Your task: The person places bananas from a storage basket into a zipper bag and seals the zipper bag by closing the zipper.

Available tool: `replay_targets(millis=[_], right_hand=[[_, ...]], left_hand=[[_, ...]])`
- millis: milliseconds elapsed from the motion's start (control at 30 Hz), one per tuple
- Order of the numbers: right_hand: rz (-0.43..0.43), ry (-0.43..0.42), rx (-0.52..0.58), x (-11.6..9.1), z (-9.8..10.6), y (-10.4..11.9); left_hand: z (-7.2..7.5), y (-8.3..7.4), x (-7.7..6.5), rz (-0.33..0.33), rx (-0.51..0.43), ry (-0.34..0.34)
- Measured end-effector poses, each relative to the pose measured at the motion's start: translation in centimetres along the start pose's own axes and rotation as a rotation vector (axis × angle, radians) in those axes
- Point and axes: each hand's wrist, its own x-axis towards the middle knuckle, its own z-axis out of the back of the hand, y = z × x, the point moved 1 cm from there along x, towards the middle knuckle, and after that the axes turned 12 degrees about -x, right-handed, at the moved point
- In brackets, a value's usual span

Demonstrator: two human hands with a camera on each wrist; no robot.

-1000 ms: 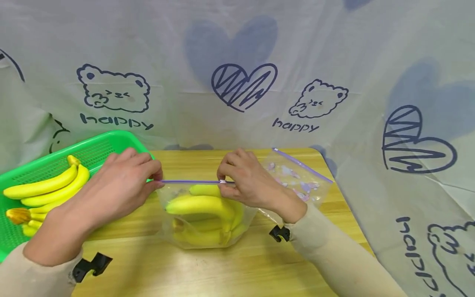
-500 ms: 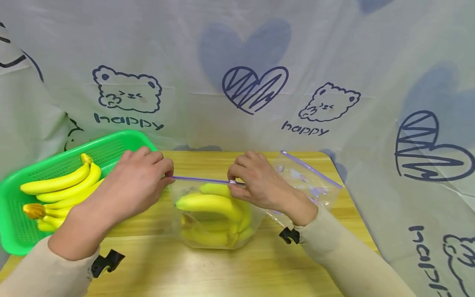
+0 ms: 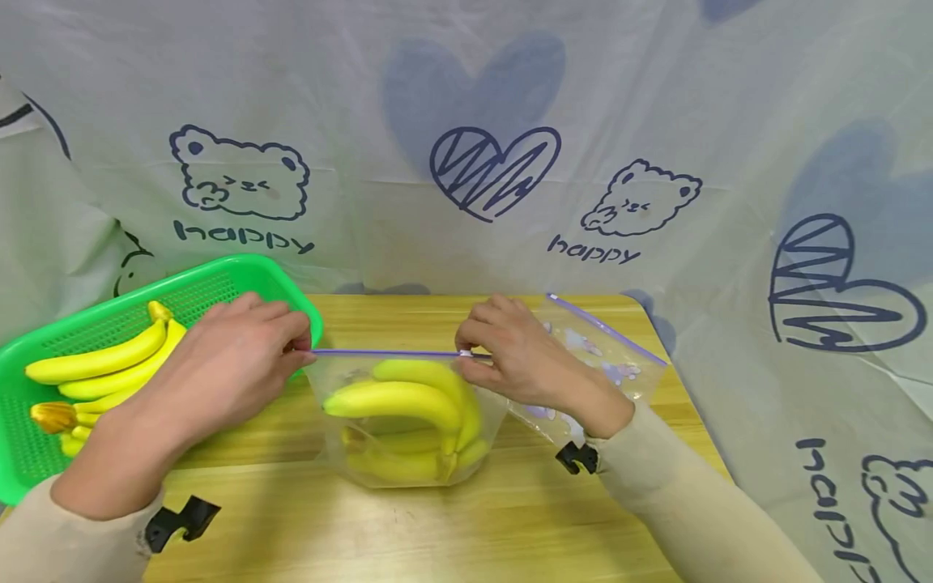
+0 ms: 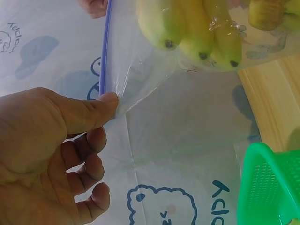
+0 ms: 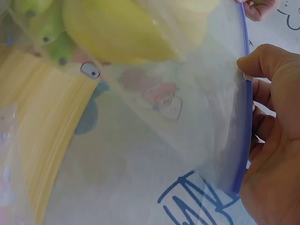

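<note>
A clear zip bag (image 3: 317,380) with a purple zip strip (image 3: 386,352) stands on the table with a bunch of bananas (image 3: 397,399) inside. My left hand (image 3: 229,360) pinches the strip's left corner between thumb and index finger; in the left wrist view the other fingers curl loosely below the thumb (image 4: 89,112). With thumb and forefinger, my right hand (image 3: 521,356) grips the small white slider (image 3: 465,353) on the strip. From the right wrist view, the strip (image 5: 241,140) runs on past the slider along that hand.
At left is a green basket (image 3: 302,312) holding more bananas (image 3: 102,360). A second patterned zip bag (image 3: 619,368) lies flat at the table's right, partly behind the right hand. A printed cloth (image 3: 364,121) hangs behind the wooden table (image 3: 408,534).
My right hand has drawn the slider rightward along the strip, away from the left hand. The left hand keeps its pinch on the corner. The head view has shifted slightly.
</note>
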Motion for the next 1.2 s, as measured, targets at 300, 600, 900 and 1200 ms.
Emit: replay_targets(millis=[300,600,900,1200], right_hand=[[-0.055,0.039,0.003,-1.2,0.7,-1.0],[-0.108,0.053,-0.02,-2.8,1.5,-2.5],[-0.114,0.039,-0.03,-3.6,1.6,-2.9],[-0.12,0.032,-0.03,-3.7,1.4,-3.0]], left_hand=[[0.1,0.8,-0.4,-0.022,0.007,-0.014],[0.3,1.6,-1.1,-0.038,0.013,-0.037],[0.5,1.4,-1.3,-0.035,0.01,-0.034],[0.4,1.5,-1.2,-0.05,-0.002,-0.037]])
